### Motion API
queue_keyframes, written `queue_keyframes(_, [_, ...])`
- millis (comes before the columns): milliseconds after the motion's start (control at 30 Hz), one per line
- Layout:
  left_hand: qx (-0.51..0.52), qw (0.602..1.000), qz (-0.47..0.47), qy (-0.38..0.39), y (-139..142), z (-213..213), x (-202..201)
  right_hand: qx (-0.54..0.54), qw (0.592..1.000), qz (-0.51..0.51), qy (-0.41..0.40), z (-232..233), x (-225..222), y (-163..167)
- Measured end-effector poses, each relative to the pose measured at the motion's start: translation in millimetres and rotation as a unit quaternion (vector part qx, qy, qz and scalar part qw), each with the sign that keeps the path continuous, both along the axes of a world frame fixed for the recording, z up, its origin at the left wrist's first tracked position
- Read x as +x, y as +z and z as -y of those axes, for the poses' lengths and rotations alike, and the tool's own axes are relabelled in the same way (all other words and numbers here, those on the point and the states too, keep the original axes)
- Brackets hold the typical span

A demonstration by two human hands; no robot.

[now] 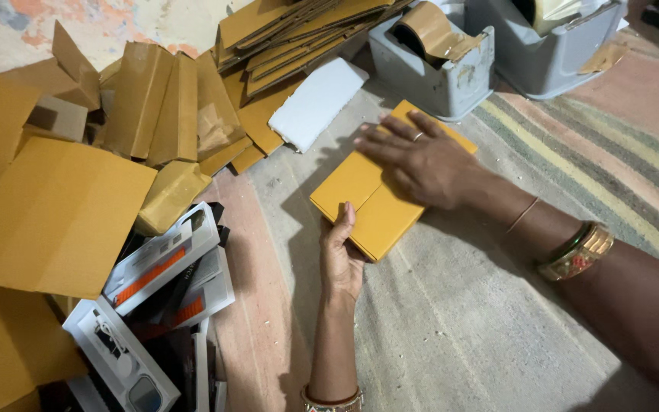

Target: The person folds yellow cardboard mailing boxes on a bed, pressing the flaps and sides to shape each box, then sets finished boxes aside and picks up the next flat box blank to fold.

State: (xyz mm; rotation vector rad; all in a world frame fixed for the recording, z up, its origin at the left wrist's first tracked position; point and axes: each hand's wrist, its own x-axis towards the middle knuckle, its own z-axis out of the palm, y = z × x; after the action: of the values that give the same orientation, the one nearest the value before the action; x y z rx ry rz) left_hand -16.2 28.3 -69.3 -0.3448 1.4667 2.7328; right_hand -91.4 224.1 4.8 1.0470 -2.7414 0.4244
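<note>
While apparently flat, both hands (390, 198) on cardboard box (375, 200).

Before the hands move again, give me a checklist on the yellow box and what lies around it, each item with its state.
1. Right hand flat on top of the yellow cardboard box: ok.
2. Left hand at the box's near edge, thumb on it: ok.
3. Box lies flat on the striped mat: ok.
4. Top flaps lie level, seam closed between them: ok. Whether the seam is taped: cannot tell.
5. Grey tape dispenser stands just beyond the box, brown roll loaded: ok.
6. White foam slab lies apart from the box: ok.
</note>
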Motion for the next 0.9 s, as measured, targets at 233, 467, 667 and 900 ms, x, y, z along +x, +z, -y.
queue_keyframes(233, [0.003, 1.0, -0.005, -0.003, 5, -2, 1, -0.073, 0.993, 0.052, -0.077, -28, -20, 0])
queue_keyframes(467, [-0.035, 0.999, 0.008, 0.012, 11, -5, 4, -0.235, 0.922, 0.274, -0.142, -42, -18, 3])
queue_keyframes(667, [-0.131, 0.986, -0.1, -0.012, 14, 4, 8, -0.39, 0.849, 0.354, -0.044, -52, -10, 14])
queue_keyframes(900, [-0.52, 0.849, 0.028, 0.084, 51, 0, 20, -0.392, 0.864, 0.308, -0.074, -39, -12, 10])
